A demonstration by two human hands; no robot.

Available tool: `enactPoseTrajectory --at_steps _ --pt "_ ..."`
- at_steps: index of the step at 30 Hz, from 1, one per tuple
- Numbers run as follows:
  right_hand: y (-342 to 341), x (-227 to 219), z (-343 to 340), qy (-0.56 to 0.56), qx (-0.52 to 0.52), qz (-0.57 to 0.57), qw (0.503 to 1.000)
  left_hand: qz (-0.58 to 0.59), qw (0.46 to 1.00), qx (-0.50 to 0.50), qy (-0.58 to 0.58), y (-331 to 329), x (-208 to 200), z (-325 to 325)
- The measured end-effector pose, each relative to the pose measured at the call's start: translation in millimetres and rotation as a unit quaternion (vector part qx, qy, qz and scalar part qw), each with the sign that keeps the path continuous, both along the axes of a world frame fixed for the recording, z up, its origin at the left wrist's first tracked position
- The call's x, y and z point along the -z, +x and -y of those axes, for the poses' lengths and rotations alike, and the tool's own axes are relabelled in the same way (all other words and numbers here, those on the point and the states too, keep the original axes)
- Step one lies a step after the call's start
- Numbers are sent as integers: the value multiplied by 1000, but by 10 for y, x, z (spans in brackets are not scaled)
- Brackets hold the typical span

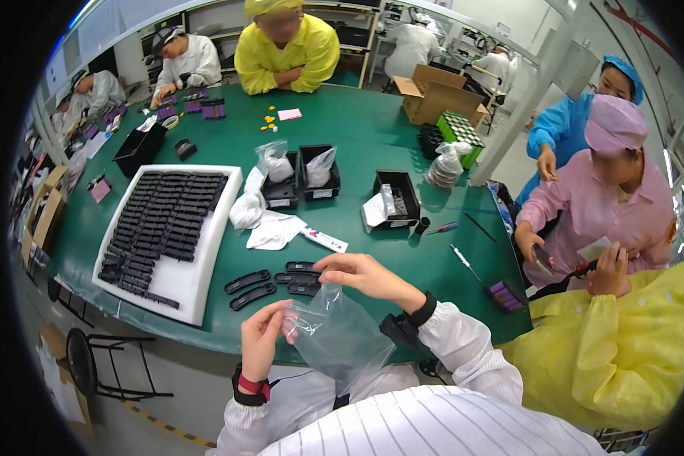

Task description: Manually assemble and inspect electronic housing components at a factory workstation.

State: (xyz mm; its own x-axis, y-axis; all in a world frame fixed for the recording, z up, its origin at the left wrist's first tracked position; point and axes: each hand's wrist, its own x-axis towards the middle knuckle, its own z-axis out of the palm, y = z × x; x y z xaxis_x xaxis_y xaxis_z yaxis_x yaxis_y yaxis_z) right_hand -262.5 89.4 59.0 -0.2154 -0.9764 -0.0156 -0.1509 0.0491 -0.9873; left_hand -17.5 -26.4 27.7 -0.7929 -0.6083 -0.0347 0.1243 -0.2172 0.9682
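A clear plastic bag (343, 334) hangs at the near edge of the green table, its mouth toward the table. My left hand (263, 339) pinches the bag's upper left edge between thumb and fingers. At the bag's upper right corner, my right hand (372, 278) is closed on the film with its thumb and fingertips. Just beyond my hands lie several curved black plastic parts (252, 296), some of them partly behind my right fingers. Whether anything small is inside the bag I cannot make out; it looks see-through throughout.
To the left is a white foam tray (216, 262) with rows of black parts. Beyond my hands are a white tube (324, 240), white cloths (276, 230) and black bins (397, 223). A syringe (463, 261) lies rightward. Co-workers in pink (585, 197) and yellow (612, 342) crowd the right.
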Motion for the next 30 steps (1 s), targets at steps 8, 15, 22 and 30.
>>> enactPoseTrajectory --at_steps 8,15,22,30 --pt "164 -31 357 -41 189 -85 977 57 995 -39 -79 369 211 124" --pt "-62 84 177 -20 159 -205 965 80 987 -139 18 492 407 145" --pt "39 678 -179 78 12 -156 985 79 987 -128 56 652 939 192" --pt "257 557 -205 -4 54 162 985 -66 977 -175 98 464 565 91"
